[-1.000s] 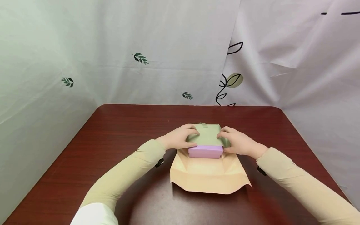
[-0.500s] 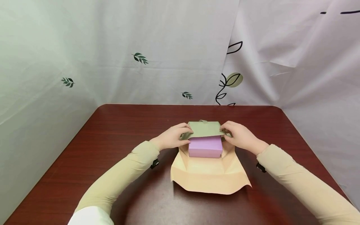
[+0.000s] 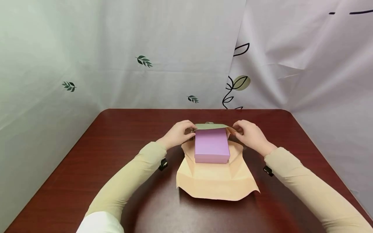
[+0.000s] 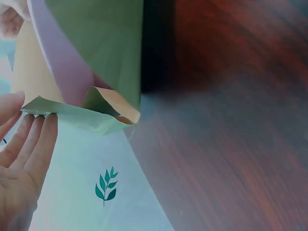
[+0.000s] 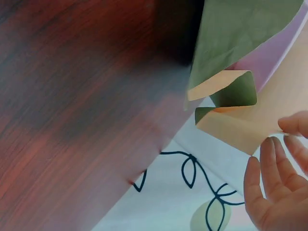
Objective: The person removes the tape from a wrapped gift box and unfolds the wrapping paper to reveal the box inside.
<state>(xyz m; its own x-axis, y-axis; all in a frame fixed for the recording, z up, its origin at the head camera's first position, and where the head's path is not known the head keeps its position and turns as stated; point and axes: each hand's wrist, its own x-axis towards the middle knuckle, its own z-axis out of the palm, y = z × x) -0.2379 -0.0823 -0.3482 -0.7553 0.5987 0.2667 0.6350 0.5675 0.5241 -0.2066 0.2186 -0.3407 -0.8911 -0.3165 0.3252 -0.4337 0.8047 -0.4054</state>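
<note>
A lilac box [image 3: 212, 145] lies on a sheet of wrapping paper [image 3: 217, 186], peach on its inner face and green on its outer. The far flap of the paper stands lifted behind the box, its green face showing. My left hand [image 3: 179, 133] pinches the left corner of that flap between thumb and fingers; in the left wrist view the fingertips [image 4: 48, 118] press along its edge. The right corner is pinched by my right hand [image 3: 251, 136], whose thumb meets the edge in the right wrist view. Creased side folds [image 5: 236, 91] stand beside the box.
The paper rests on a dark red wooden table [image 3: 110, 145]. A pale curtain [image 3: 175, 38] with leaf prints hangs behind the table's far edge and along both sides. Dark wrist cameras [image 3: 163, 164] sit on both sleeves.
Both hands have moved away from me, drawing the far flap back off the top of the box. The box's upper face, earlier covered by the green paper, now shows.
</note>
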